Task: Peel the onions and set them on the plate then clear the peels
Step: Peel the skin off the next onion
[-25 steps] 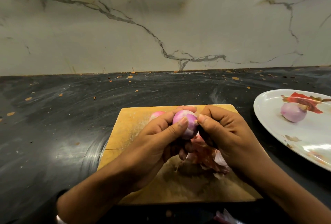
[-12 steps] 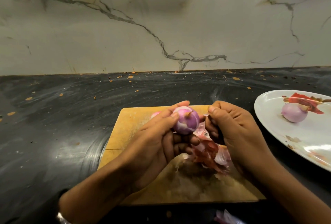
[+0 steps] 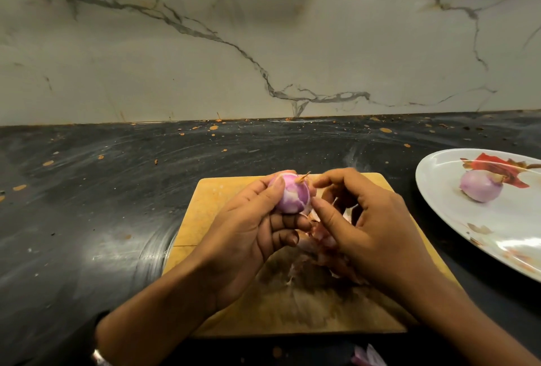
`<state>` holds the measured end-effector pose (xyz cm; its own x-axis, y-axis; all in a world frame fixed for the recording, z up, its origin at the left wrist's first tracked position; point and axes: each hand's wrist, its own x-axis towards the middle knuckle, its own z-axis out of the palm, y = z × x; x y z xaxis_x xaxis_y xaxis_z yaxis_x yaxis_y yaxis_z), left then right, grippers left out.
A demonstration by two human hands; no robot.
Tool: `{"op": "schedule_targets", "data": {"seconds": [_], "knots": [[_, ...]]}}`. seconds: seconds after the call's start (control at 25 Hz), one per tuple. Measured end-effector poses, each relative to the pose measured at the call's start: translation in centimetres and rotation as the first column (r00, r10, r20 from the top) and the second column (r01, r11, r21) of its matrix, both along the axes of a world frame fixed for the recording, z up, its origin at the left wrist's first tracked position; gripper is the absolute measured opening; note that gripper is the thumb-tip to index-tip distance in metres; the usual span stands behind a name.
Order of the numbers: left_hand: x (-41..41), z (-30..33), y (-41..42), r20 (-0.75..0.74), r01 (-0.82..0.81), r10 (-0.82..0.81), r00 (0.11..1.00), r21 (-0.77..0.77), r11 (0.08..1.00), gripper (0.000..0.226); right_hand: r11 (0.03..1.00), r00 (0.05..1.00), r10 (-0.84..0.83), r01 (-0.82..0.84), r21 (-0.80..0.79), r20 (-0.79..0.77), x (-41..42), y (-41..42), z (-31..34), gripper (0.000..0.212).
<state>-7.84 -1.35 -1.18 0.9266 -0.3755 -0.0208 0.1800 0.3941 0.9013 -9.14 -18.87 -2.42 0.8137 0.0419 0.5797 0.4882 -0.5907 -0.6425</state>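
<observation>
My left hand [image 3: 246,234] grips a mostly peeled purple onion [image 3: 292,197] above the far edge of the wooden cutting board [image 3: 216,198], its dry stem tip pointing up and right. My right hand [image 3: 366,225] is just right of the onion with fingers loosely curled, thumb and forefinger tips close to the onion and holding nothing I can see. Reddish peels [image 3: 317,237] lie on the board under and between the hands, partly hidden. A peeled onion [image 3: 480,188] rests on the white plate [image 3: 439,187] at the right.
The black stone counter [image 3: 117,190] is flecked with small peel bits. A marble wall [image 3: 263,43] rises behind it. A red peel [image 3: 497,166] lies on the plate by the onion. More purple scraps [image 3: 369,358] sit at the near edge.
My right hand has let go of the onion and opened, moving slightly right. My left hand has turned the onion so its stem tip shows.
</observation>
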Motion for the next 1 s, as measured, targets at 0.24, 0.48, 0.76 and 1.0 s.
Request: {"op": "schedule_targets", "data": {"seconds": [0.24, 0.48, 0.76, 1.0], "knots": [[-0.37, -0.14, -0.1, 0.03, 0.012, -0.014, 0.999, 0.072, 0.997, 0.047, 0.996, 0.992, 0.053, -0.061, 0.071, 0.119, -0.08, -0.01, 0.28, 0.018], [-0.79, 0.06, -0.37, 0.055, 0.016, -0.021, 0.998, 0.084, 0.996, 0.048, 0.962, 0.995, 0.085, -0.095, 0.257, 0.049, -0.19, -0.02, 0.38, 0.012], [-0.76, -0.07, -0.26, 0.097, 0.021, -0.04, 0.995, 0.184, 0.983, 0.05, 0.996, 0.992, 0.054, -0.061, 0.064, 0.117, -0.07, 0.78, 0.37, 0.013], [-0.82, -0.49, -0.5, 0.276, -0.027, -0.047, 0.96, 0.258, 0.966, 0.038, 0.998, 0.987, -0.043, 0.05, -0.043, 0.155, 0.09, 0.66, -0.08, 0.009]]}}
